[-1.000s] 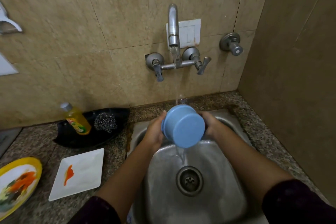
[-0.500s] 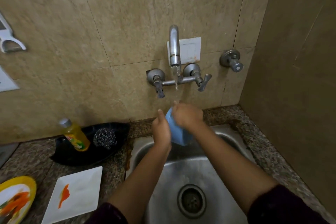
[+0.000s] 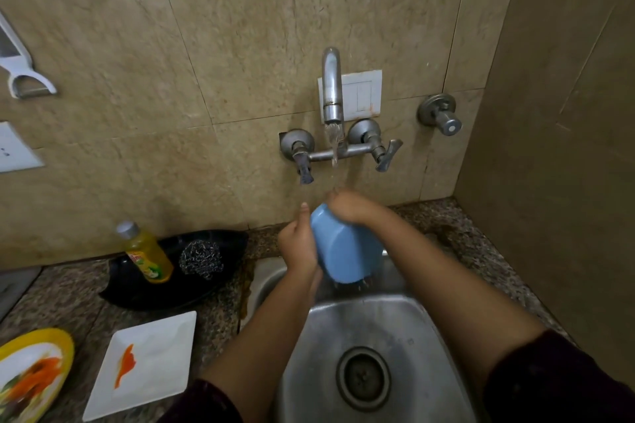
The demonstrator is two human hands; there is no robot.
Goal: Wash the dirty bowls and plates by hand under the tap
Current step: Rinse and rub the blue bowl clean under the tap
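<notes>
A blue bowl [image 3: 345,251] is held tilted over the steel sink [image 3: 426,330], under the running tap [image 3: 331,89]. My left hand [image 3: 298,244] grips its left side, thumb pointing up. My right hand [image 3: 352,208] curls over the bowl's upper rim, where the water stream lands. Water drips from the bowl's lower edge into the sink. A white square plate [image 3: 147,364] with an orange smear and a yellow plate [image 3: 31,371] with food remains lie on the counter at the left.
A black dish [image 3: 192,288] behind the plates holds a yellow soap bottle [image 3: 144,252] and a steel scourer [image 3: 201,259]. The sink drain [image 3: 363,378] is open. A side wall stands close on the right. A valve [image 3: 441,113] sticks out of the back wall.
The bowl was held bottom toward me; both hands then raised it closer to the spout and turned it sideways. My right hand moved from its right side onto its upper rim.
</notes>
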